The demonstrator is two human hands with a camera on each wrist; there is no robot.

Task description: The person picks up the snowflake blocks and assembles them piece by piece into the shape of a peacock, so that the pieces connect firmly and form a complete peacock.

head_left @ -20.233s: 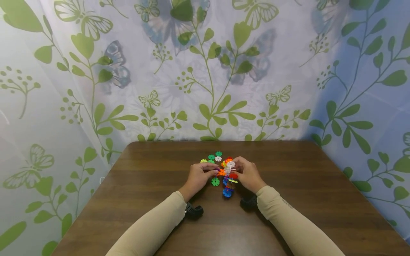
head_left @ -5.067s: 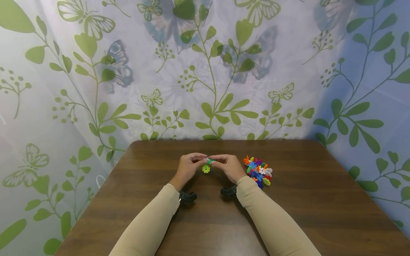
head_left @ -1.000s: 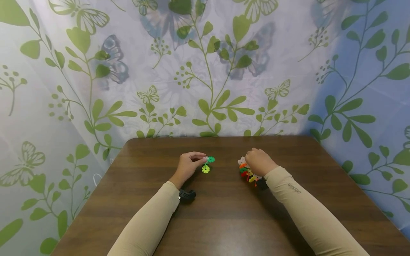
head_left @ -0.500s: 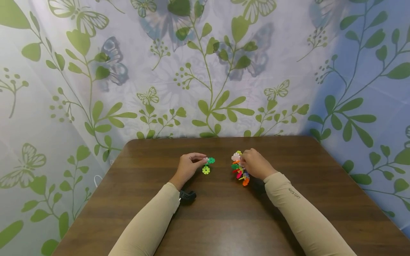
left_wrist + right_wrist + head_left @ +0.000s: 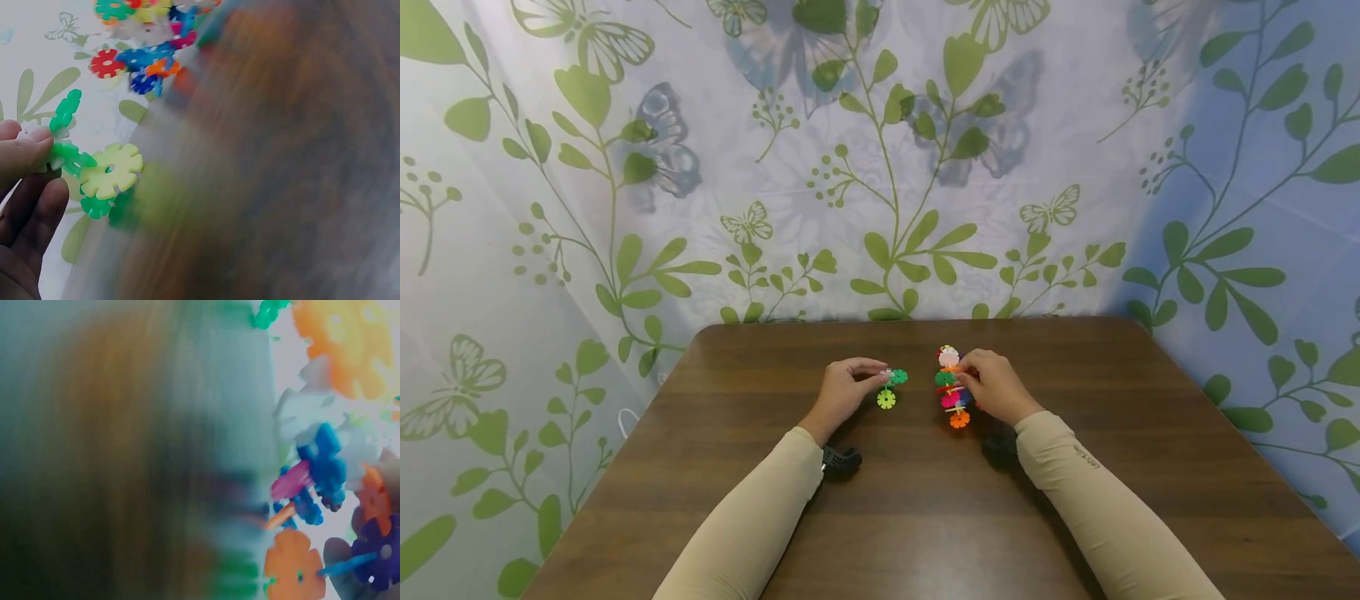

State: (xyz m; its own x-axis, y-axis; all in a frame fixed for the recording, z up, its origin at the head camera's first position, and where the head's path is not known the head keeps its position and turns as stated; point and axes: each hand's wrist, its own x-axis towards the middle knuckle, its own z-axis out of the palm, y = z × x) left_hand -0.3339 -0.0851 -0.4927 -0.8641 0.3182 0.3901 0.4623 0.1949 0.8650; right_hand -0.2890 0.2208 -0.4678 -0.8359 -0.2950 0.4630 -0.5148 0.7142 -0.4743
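Note:
My left hand (image 5: pixel 844 393) pinches a small chain of joined snowflake discs between thumb and fingers. Its white disc sits at the fingertips, with a green disc (image 5: pixel 898 377) beside it and a yellow-green disc (image 5: pixel 886 400) below. In the left wrist view the yellow disc (image 5: pixel 112 172) overlaps another green one. A short gap to the right, my right hand (image 5: pixel 1000 390) grips a larger multicoloured cluster of snowflake discs (image 5: pixel 951 399), orange at its lower end and pale pink near the top. The right wrist view shows its orange disc (image 5: pixel 294 565) close up; the fingers are mostly hidden there.
Both hands are over a brown wooden table (image 5: pixel 895 517). A curtain with leaves and butterflies (image 5: pixel 820 183) hangs behind its far edge. A black strap mount (image 5: pixel 841 461) sits under the left wrist, and another (image 5: pixel 1000 450) under the right.
The right hand left the small chain, took up the cluster lying at the right and brought it leftward, turning it more upright. The left hand keeps hold of the small chain, nearly still.

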